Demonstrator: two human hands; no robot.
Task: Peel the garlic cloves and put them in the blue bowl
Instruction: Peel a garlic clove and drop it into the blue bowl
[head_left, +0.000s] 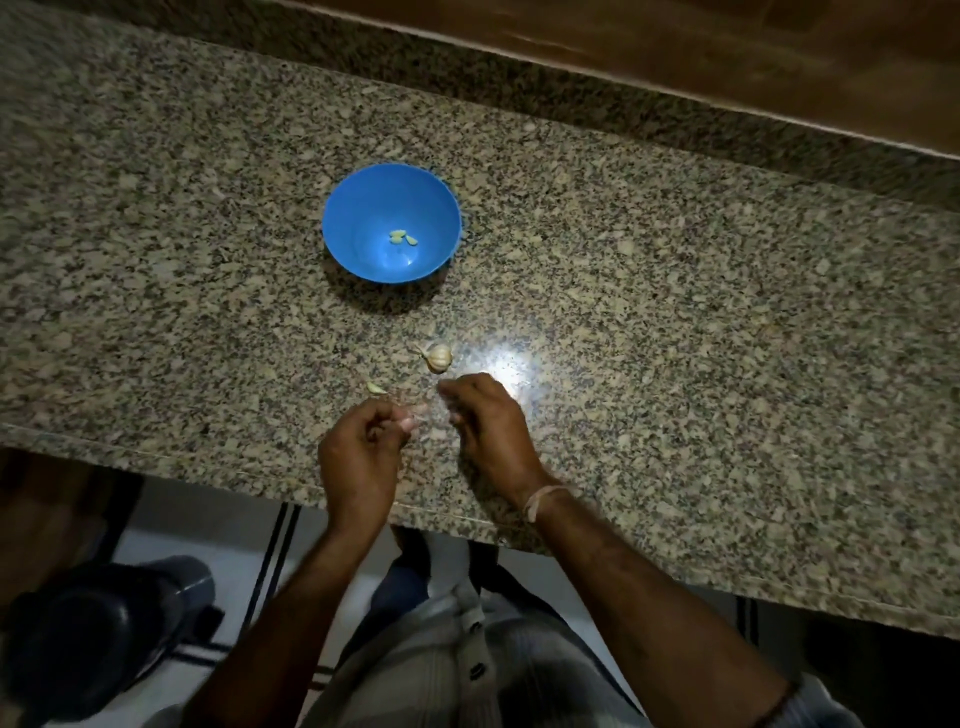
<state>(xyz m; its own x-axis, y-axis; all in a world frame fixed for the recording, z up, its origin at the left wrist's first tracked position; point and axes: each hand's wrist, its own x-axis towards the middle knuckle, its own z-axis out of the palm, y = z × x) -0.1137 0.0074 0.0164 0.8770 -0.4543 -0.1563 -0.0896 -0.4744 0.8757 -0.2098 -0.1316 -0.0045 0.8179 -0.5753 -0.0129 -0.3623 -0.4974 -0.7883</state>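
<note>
One clove (415, 413) was pinched at the left hand (363, 447) fingertips; right hand (485, 423) curled alongside, hold indiscernible. Blue bowl (347, 208) was located directly ahead.

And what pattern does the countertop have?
The countertop is speckled granite, beige with dark flecks, seen best in the head view.

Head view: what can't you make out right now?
1. Left hand: head view; blur and its curled fingers hide what, if anything, it pinches.
2. Right hand: head view; its own back covers the fingertips, so the grip is unclear.
3. Cloves in the bowl: too small and clumped to count.
4. Pale piece on the counter: too small and dim to tell clove from peel.
</note>
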